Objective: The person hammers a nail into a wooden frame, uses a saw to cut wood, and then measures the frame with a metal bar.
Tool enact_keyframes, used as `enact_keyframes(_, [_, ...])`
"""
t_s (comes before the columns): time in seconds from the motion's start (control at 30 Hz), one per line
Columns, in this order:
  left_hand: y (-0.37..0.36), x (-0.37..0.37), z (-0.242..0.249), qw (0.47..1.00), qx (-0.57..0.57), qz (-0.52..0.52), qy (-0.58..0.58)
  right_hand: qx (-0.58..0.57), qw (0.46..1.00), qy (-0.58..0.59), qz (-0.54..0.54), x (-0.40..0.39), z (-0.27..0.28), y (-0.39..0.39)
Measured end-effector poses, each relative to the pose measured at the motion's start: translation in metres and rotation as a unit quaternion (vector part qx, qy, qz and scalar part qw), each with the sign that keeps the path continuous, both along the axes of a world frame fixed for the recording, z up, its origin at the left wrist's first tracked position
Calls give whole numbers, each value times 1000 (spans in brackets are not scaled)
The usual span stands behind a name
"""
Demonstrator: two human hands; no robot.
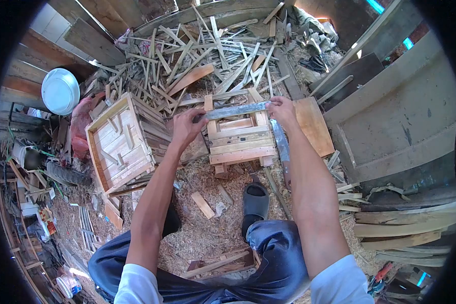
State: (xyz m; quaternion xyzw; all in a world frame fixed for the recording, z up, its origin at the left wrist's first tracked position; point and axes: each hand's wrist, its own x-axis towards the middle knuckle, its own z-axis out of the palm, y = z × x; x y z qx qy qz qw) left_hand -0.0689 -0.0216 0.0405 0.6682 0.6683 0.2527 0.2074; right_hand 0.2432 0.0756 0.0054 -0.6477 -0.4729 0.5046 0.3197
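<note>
A weathered grey wooden slat (pixel 236 109) spans the top of a small wooden frame (pixel 242 152), which has light slats across its near side. My left hand (pixel 188 123) is closed on the slat's left end, fingers and thumb pinching it. At the opposite end, my right hand (pixel 282 111) grips it between thumb and fingers. A short upright block (pixel 208 103) shows just behind the slat near my left hand. Along the frame's right side lies a long bluish-grey strip (pixel 281 147).
A slatted wooden crate (pixel 100 137) stands tilted at left, below a white basin (pixel 60 91). Offcut sticks (pixel 207 55) heap up at the back. A flat board (pixel 313 126) and a large grey panel (pixel 395 131) stand at right. Wood shavings cover the floor around my sandal (pixel 256 202).
</note>
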Motion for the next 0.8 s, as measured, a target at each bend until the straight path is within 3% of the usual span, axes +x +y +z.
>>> enact_keyframes(0.17, [-8,3,-1,998,29,42,41,-11,1000,-12,14,-2,-2,1])
enact_keyframes(0.27, [-14,9,-10,996,26,89,-6,7,999,-45,19,0,-8,4])
enact_keyframes(0.33, [-18,10,-25,972,93,188,-106,15,999,-47,19,0,-8,2])
enact_keyframes(0.37, [-20,12,-32,972,91,188,-106,12,999,-34,14,0,-7,2])
enact_keyframes(0.43, [-21,18,-44,916,47,342,-202,8,1000,-20,9,-1,-2,1])
enact_keyframes(0.47, [-22,18,-49,916,47,343,-200,10,1000,-26,8,-2,1,1])
enact_keyframes(0.5, [-21,20,-51,882,1,358,-306,12,999,-32,8,-3,2,1])
enact_keyframes(0.57, [-20,28,-55,774,-91,370,-505,9,1000,-25,7,-6,3,-1])
enact_keyframes(0.67, [-17,50,-28,725,-122,348,-581,2,1000,-10,9,-2,0,1])
enact_keyframes(0.7, [-14,53,-34,724,-123,348,-583,-2,1000,1,14,0,-6,3])
enact_keyframes(0.77, [-8,56,-43,655,-117,346,-661,0,1000,27,7,1,-21,4])
enact_keyframes(0.8, [-6,58,-52,654,-117,346,-662,2,999,53,0,3,-26,4])
